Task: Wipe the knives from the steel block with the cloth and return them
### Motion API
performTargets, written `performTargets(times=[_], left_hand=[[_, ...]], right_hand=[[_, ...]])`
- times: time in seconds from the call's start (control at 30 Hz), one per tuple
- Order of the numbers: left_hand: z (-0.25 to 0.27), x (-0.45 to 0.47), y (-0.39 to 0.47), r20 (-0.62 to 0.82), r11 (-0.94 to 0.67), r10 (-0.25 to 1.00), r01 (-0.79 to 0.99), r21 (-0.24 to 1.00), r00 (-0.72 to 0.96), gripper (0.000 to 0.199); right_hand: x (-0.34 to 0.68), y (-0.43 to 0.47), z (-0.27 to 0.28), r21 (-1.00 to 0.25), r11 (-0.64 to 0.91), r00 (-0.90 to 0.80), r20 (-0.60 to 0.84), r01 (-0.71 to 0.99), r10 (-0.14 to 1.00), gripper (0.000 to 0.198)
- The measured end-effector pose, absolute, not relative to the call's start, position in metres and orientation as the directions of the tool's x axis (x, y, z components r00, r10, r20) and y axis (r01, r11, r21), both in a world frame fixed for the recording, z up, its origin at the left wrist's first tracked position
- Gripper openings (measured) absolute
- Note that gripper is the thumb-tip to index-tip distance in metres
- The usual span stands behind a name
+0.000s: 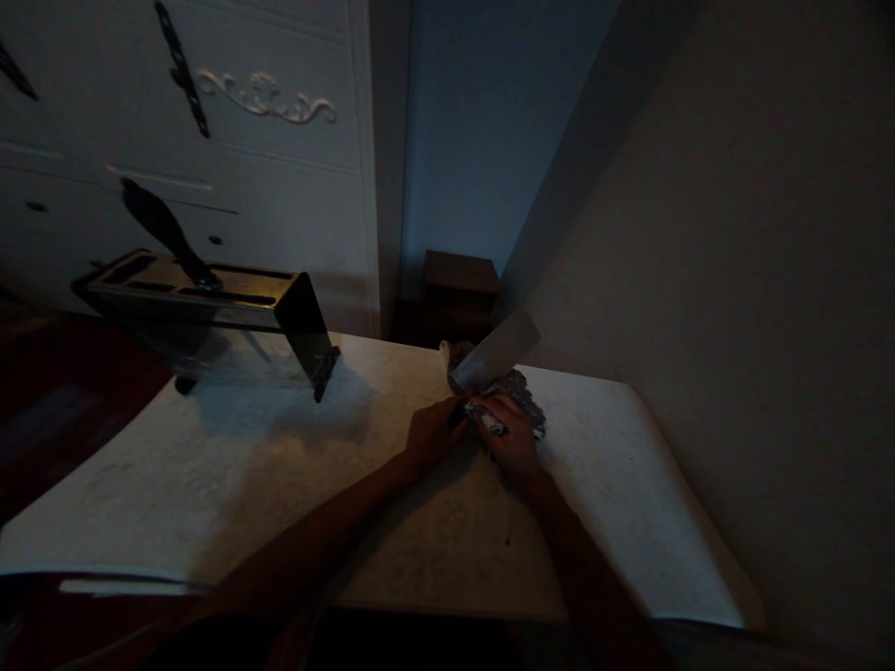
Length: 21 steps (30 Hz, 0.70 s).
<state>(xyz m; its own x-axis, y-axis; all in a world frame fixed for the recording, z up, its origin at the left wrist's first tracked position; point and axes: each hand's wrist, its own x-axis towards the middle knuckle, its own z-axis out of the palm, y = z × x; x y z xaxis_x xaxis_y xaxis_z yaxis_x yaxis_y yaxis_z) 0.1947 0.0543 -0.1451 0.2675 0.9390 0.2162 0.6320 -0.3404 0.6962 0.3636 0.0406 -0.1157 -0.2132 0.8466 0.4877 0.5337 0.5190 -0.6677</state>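
A broad-bladed knife like a cleaver points up and to the right over the far edge of the table. My left hand is closed around its dark handle. Close beside it, my right hand grips a crumpled patterned cloth near the base of the blade. More bunched fabric shows behind the blade. Shadow hides the exact contact between cloth and knife.
The pale, marked tabletop lies under my forearms. On its left stands a slotted knife block with one black-handled knife in it. A white cabinet rises behind, a brown box sits beyond the table, and a wall borders the right.
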Motion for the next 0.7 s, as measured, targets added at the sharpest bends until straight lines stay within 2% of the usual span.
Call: performTargets(times=[0.37,0.7], left_hand=[[-0.1429,0.1952,0.0537,0.249,-0.362,0.931,0.585,0.726,0.267,0.035],[-0.1441,0.1957,0.0539,0.248,-0.376,0.924,0.568,0.733,0.291,0.036]], right_hand=[[0.3630,0.0401,-0.1144,-0.648,0.510,-0.176,0.509,0.566,0.843,0.015],[0.3603,0.0411,-0.1174,-0.743,0.398,0.089,0.520,0.538,0.850,0.023]])
